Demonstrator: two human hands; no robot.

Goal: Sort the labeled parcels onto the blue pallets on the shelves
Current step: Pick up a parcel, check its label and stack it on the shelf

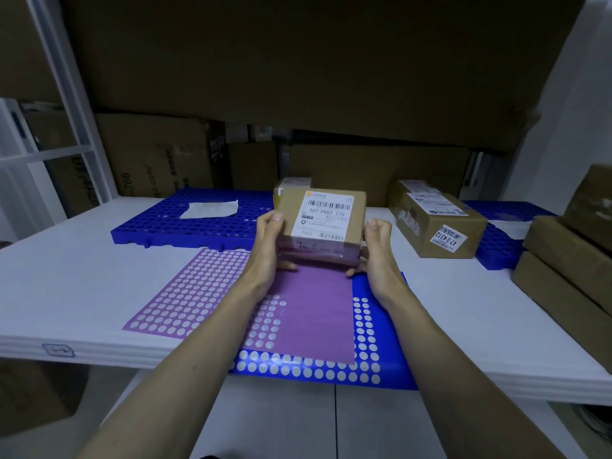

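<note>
A small labelled parcel is held in the air between both hands, above the white shelf and clear of it. The left hand is clamped on the parcel's left side, thumb up against the label edge and fingers curled beneath; the right hand is clamped on the right side in the same way, with fingertips showing under the lower edge. The parcel's label is turned toward the camera, and barcodes and the print "507 P802 170" can be read on it. Directly below the parcel a purple sheet is seen lying over a blue dotted mat at the shelf's front edge, and a purple dotted patch is spread just left of it. Behind these, at the left, a blue pallet is set on the shelf, with a white slip lying on it. A second blue pallet is placed at the right, and two labelled boxes are set beside it, partly over its left end. A yellow-edged box is partly hidden behind the held parcel. At the far right a stack of brown cartons is found, and large cartons are lined along the back of the shelf.
</note>
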